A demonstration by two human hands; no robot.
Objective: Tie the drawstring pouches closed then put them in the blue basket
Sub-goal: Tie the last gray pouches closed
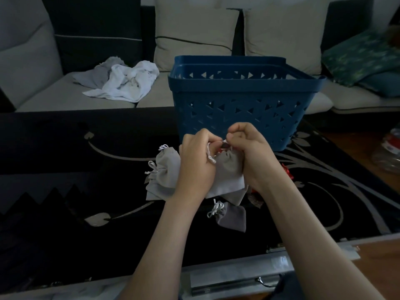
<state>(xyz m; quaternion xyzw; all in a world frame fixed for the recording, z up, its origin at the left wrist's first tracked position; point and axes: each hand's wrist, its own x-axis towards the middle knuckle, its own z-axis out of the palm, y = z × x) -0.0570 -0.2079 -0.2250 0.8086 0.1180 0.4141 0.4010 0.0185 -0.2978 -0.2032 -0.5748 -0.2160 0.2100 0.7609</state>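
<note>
Mid-tie in front of the blue basket (244, 83), with pouches not yet put away.

The basket stands on the dark rug (65, 169), its inside mostly hidden, so what it holds I cannot tell. Just this side of it, the left hand (194, 163) and right hand (251, 154) are both curled tight at the neck of the held pouch (229, 172), pinching its white drawstring (211, 158). Two grey pouches (164, 172) lie beside the left hand and a lower pouch (232, 215) between the forearms; all look cinched but remain outside the basket.
</note>
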